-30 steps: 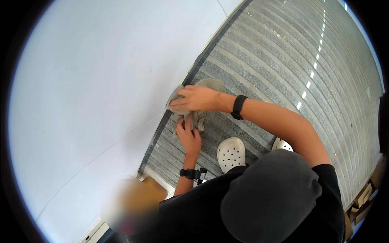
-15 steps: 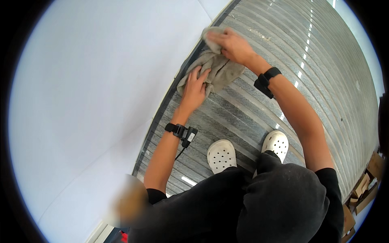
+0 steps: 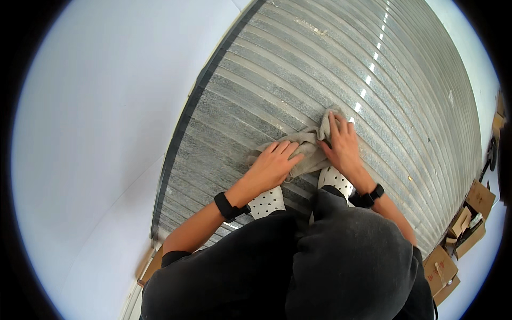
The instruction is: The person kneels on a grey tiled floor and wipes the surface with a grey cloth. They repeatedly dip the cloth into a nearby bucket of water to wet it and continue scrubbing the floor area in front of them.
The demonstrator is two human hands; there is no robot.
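Lying spread on 1 cloth (image 3: 308,153), left hand (image 3: 273,163) and right hand (image 3: 344,148) have bare ridged floor (image 3: 250,80) toward the dark edge (image 3: 200,85).

The head camera, the left one of a side-by-side pair, is looking steeply down from above the person. Its wide fisheye lens is bending the long edges of the grey ribbed surface (image 3: 298,80) into curves, with darkness closing in at both sides. Dark-clothed legs (image 3: 346,261) are looming nearest, at the bottom; the bare left hand (image 3: 271,167) and bare right hand (image 3: 345,149) are showing farther off, near the middle. Brown cardboard boxes (image 3: 481,198) are appearing small toward the right rim.
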